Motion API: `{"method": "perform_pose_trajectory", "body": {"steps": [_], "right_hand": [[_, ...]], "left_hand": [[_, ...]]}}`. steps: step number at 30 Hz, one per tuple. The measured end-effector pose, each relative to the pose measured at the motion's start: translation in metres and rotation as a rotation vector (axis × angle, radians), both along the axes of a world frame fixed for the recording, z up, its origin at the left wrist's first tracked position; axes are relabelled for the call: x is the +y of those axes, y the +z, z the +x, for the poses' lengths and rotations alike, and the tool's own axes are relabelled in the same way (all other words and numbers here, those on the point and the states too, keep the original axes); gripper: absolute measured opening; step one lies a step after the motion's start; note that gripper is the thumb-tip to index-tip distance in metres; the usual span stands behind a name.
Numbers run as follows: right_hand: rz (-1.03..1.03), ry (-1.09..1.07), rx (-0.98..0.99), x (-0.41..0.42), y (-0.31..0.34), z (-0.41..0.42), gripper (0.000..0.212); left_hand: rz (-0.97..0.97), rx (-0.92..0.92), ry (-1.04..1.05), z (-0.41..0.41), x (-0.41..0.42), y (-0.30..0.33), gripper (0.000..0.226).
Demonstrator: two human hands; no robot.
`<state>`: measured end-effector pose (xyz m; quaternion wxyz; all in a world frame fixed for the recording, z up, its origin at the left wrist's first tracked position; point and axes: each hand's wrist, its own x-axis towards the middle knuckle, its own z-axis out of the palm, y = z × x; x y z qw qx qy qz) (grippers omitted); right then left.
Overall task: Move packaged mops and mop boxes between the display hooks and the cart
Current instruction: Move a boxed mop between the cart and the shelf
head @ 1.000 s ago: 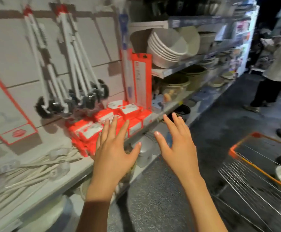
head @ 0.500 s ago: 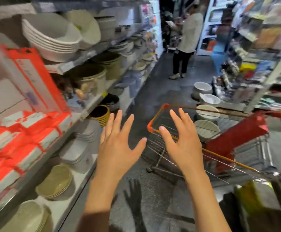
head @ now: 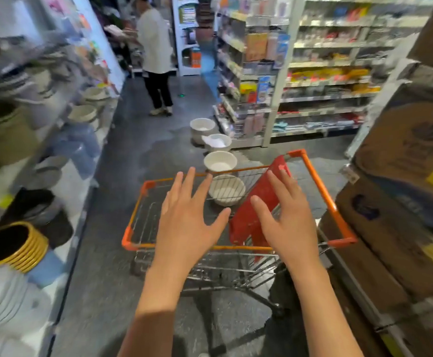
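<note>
Hands have swung off the hook wall and now hover over the cart (head: 323,191) at lower centre; left hand (head: 188,222) and right hand (head: 287,222) both empty, fingers spread wide; red mop box (head: 259,202) leans inside, likely next pick-up.

No text, label or number can be read anywhere.

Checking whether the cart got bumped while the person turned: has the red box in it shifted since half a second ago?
Cannot tell. The camera swung round, so its place in the picture changed, but the red box leans against the cart's orange rim on the right side, as before.
</note>
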<state>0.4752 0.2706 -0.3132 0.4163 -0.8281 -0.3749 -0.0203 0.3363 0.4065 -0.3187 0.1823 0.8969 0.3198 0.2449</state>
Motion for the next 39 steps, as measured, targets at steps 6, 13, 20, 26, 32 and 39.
{"method": "perform_pose_trajectory", "body": {"steps": [6, 13, 20, 26, 32, 39], "right_hand": [[-0.015, -0.123, 0.066, 0.029, -0.011, 0.066, 0.062], [-0.09, -0.234, 0.165, 0.031, -0.044, 0.134, 0.068], [-0.091, -0.206, 0.262, 0.039, -0.084, 0.217, 0.069], [-0.063, -0.17, 0.394, 0.048, -0.127, 0.295, 0.069], [-0.034, -0.194, 0.594, 0.072, -0.178, 0.351, 0.069], [0.031, -0.224, 0.757, 0.106, -0.21, 0.379, 0.078]], "left_hand": [[-0.058, 0.059, -0.157, 0.095, 0.045, -0.02, 0.084], [-0.176, 0.242, -0.26, 0.188, 0.058, -0.058, 0.073], [-0.331, 0.168, -0.281, 0.268, 0.056, -0.089, 0.084], [-0.52, 0.176, -0.269, 0.34, 0.061, -0.139, 0.067], [-0.769, 0.124, -0.16, 0.382, 0.064, -0.179, 0.083], [-1.135, -0.177, -0.166, 0.444, 0.082, -0.21, 0.091]]}}
